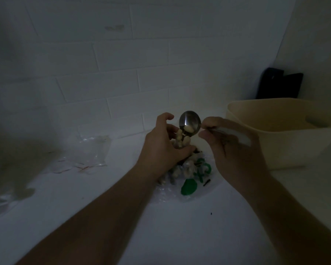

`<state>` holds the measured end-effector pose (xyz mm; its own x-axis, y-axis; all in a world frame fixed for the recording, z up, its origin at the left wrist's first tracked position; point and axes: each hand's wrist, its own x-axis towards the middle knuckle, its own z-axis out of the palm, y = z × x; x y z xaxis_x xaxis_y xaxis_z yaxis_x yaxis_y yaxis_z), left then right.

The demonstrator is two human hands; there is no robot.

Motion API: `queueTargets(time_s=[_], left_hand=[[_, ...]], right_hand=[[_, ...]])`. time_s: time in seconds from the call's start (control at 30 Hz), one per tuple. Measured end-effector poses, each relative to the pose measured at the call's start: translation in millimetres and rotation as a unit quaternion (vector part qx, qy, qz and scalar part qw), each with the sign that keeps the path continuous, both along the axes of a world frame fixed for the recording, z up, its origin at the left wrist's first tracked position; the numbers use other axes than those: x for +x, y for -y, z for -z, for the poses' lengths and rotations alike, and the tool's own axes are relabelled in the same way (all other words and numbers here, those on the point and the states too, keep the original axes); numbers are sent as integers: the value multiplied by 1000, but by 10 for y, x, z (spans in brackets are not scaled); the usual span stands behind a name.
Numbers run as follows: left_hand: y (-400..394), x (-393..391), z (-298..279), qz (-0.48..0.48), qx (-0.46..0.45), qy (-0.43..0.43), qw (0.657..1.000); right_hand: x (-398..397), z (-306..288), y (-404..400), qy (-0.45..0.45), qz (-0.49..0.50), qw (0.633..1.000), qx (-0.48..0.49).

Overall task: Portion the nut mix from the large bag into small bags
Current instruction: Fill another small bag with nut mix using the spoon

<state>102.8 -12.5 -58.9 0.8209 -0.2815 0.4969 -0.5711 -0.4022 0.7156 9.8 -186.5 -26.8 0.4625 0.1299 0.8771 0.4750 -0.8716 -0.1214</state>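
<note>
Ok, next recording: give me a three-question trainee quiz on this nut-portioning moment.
1. True or false: the right hand holds the shiny metal spoon by its handle.
2. What is tipping out of the spoon's bowl?
A. pale nuts
B. green sweets
C. water
3. Fill in: the left hand holds up a small clear bag under the spoon, while the ____ plastic tub stands to the right.

Key:
1. True.
2. A: pale nuts slide off the spoon.
3. Cream. The small clear bag is mostly hidden by the fingers.
</note>
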Motion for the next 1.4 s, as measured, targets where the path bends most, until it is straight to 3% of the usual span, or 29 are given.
queueTargets(time_s=[0.23,0.3,0.5,0.7,0.97,1.27,1.4], left_hand=[[-11,-44,-51,-23,-35,-11,999],[-20,-53,-72,-39,-46,7,998],[-60,-66,-132,-47,-67,10,997],[-47,-86,-128,-33,-61,-11,998],[-69,-127,-177,-21,-67,1,998],[-123,-101,-155,-17,-71,17,997],[-91,-102,-93,3,-33,-7,999]], right_hand=[[-57,-26,-27,-11,-26,999,46],[-41,-4,-18,17,-39,999,20],[-32,5,-37,-15,-151,984,93],[-16,26,-25,-17,-131,988,84],[-4,22,21,-3,-146,976,164],[-68,-56,-21,-85,-148,961,218],[-38,-12,23,-93,-76,986,117]])
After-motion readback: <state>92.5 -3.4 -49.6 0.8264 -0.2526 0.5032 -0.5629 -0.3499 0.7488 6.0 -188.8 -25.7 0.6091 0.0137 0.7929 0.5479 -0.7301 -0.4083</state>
